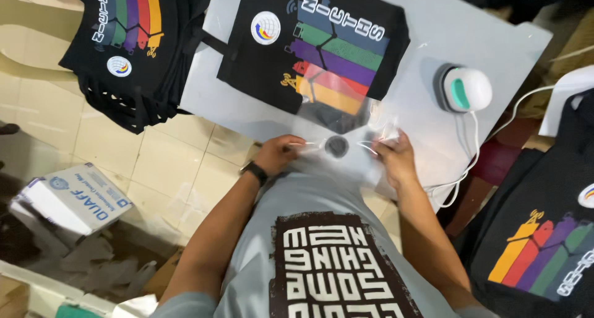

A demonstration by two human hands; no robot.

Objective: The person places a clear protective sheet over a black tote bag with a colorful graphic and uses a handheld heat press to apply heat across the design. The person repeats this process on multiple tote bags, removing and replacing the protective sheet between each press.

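Here each grip is pinching: the left hand (277,155) and right hand (394,157) hold opposite edges of a clear film sheet (337,138) over the black printed bag (312,49) on the bench (433,39). Best kept taut and level. A small heat press (464,89) sits well to the right.

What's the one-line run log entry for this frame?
left hand: pinching clear transfer film | right hand: pinching same film | black printed tote bag: flat on white table
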